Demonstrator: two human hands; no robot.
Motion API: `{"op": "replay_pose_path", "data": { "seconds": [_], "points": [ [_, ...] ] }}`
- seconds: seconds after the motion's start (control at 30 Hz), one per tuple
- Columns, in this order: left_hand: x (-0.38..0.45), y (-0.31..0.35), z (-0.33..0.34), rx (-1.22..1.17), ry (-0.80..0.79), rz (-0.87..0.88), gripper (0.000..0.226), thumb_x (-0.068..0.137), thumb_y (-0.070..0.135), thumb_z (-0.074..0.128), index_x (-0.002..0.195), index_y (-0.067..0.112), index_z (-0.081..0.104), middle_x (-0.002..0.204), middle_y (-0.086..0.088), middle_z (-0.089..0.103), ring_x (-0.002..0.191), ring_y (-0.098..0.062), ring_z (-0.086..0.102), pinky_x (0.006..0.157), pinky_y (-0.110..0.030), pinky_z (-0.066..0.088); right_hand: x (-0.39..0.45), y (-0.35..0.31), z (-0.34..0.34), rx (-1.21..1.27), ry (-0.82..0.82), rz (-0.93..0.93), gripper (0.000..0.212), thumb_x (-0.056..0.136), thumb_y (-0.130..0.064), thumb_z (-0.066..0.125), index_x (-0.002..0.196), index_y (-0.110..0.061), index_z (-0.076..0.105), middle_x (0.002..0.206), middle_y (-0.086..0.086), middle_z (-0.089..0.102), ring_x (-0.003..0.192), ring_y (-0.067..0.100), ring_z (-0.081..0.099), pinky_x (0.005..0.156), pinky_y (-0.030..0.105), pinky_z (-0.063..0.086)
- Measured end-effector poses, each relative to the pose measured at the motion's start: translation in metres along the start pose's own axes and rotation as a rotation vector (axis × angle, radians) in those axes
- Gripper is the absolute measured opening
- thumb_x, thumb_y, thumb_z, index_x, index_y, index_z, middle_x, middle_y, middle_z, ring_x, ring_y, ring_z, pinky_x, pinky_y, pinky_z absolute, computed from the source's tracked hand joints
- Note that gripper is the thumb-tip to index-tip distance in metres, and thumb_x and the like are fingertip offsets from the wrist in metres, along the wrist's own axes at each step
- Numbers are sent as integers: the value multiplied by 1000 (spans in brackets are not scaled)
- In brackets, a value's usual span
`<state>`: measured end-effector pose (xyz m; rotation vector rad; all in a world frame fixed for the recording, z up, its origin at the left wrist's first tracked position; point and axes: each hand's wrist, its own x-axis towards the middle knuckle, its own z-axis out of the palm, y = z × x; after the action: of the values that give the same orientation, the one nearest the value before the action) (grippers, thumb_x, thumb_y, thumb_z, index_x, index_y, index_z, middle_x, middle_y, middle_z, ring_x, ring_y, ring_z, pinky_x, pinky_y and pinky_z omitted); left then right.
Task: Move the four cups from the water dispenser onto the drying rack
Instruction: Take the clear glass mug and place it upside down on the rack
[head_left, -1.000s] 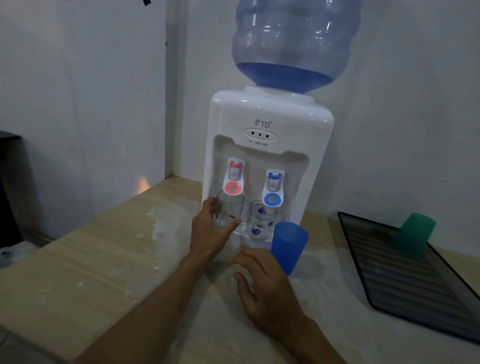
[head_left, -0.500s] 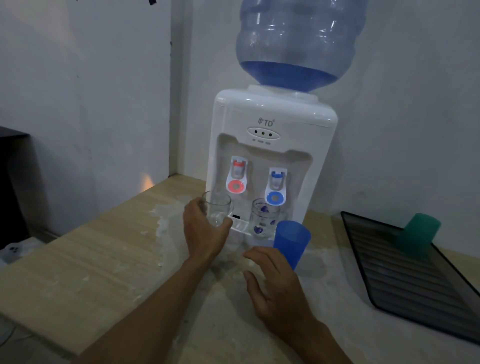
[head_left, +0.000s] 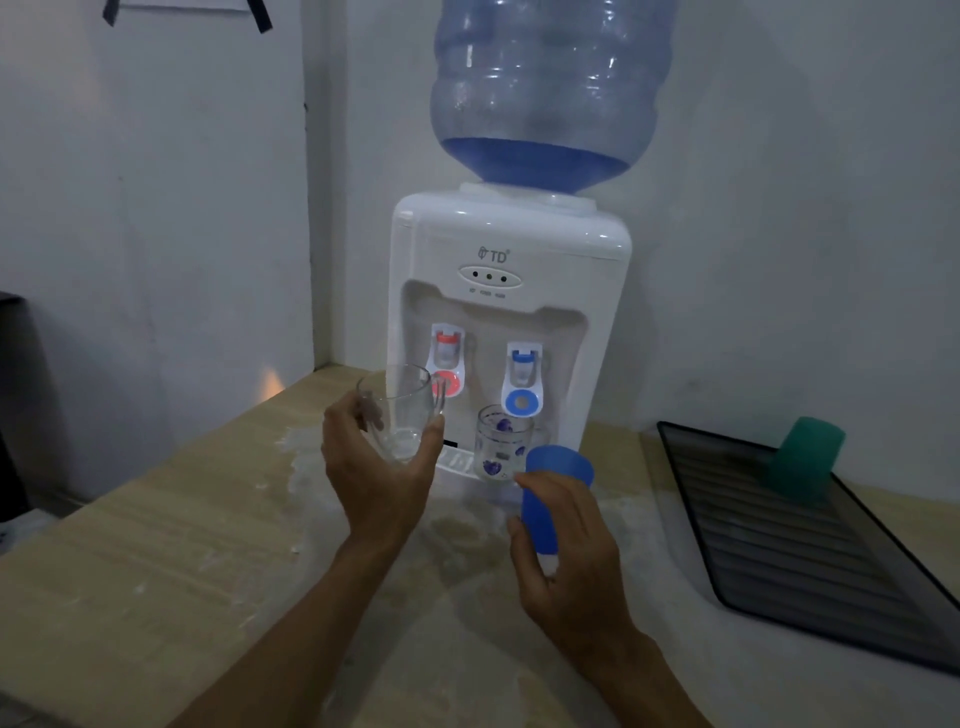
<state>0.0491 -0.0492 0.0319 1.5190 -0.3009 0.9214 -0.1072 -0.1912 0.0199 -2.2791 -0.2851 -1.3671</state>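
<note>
One clear glass cup (head_left: 402, 410), mouth up, near-vertical, is being gripped by left hand (head_left: 379, 478); right hand (head_left: 571, 561) is wrapping blue cup (head_left: 558, 470).

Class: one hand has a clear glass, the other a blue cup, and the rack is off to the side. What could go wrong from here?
1. The left hand holds the clear glass in the air, on the far side from the drying rack. Carrying it across could knock the patterned glass standing at the dispenser.
2. The right hand grips the blue cup close beside that patterned glass, so a careless lift may bump it.
</note>
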Motion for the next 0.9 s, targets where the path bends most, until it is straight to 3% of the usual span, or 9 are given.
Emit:
{"op": "replay_pose_path", "data": {
  "seconds": [0.1, 0.17, 0.3, 0.4, 0.5, 0.63, 0.73, 0.8, 0.9],
  "points": [
    [-10, 16, -2, -126, -99, 46, 64, 77, 49, 81, 124, 14, 55, 105, -3, 63, 91, -14, 61, 81, -9, 49, 5, 4, -7, -30, 65, 0, 42, 94, -21, 65, 134, -14, 52, 122, 11, 69, 120, 8, 57, 111, 19, 46],
    [-19, 28, -1, -211, -167, 60, 61, 81, 48, 78, 127, 17, 54, 107, -1, 66, 96, -9, 64, 82, -7, 48, 7, 6, -11, -28, 93, -5, 43, 94, -23, 65, 134, -12, 51, 125, 10, 67, 120, 12, 58, 111, 20, 46],
    [-38, 51, -1, -360, -308, 98, 56, 85, 41, 75, 133, 20, 55, 116, 11, 65, 105, -14, 67, 87, -15, 52, 9, 8, -19, 16, 82, 49, 48, 96, -33, 64, 136, -10, 51, 130, 12, 66, 122, 19, 64, 106, 32, 52],
    [-50, 64, -1, -434, -409, 101, 51, 86, 39, 71, 133, 32, 54, 119, 19, 65, 112, -18, 67, 92, -25, 56, 11, 6, -24, 153, 47, 153, 62, 93, -42, 69, 143, -13, 47, 136, -9, 62, 125, -3, 58, 105, 17, 47],
    [-60, 72, 0, -499, -474, 70, 53, 86, 36, 70, 135, 21, 56, 122, 11, 67, 114, -22, 67, 93, -27, 56, 14, 3, -25, 285, 16, 198, 67, 93, -50, 70, 146, -19, 44, 138, -34, 57, 123, -8, 60, 101, 9, 45],
    [-65, 76, -1, -512, -521, 8, 57, 84, 38, 69, 136, 19, 56, 124, 7, 68, 117, -23, 66, 95, -27, 56, 13, 8, -27, 296, 6, 212, 69, 88, -50, 77, 144, -21, 48, 138, -29, 60, 123, 0, 63, 103, 19, 51],
    [-69, 77, -1, -488, -563, -47, 64, 81, 43, 69, 137, 16, 55, 129, 2, 68, 121, -22, 66, 98, -33, 58, 9, 13, -26, 248, -31, 184, 70, 81, -28, 90, 139, -25, 51, 132, -21, 65, 117, 5, 68, 98, 28, 57],
    [-72, 79, -2, -479, -602, -80, 66, 80, 46, 69, 137, 17, 55, 132, -1, 68, 122, -22, 66, 99, -36, 58, 9, 10, -23, 252, -30, 212, 69, 78, -23, 92, 135, -28, 53, 126, -29, 65, 113, -1, 68, 96, 19, 56],
    [-68, 82, -4, -477, -632, -100, 64, 79, 47, 69, 135, 19, 55, 131, 2, 68, 123, -21, 65, 102, -42, 57, 13, 5, -25, 280, -32, 274, 60, 81, -44, 85, 131, -25, 60, 123, -38, 65, 113, -8, 67, 95, 11, 52]
  ]
}}
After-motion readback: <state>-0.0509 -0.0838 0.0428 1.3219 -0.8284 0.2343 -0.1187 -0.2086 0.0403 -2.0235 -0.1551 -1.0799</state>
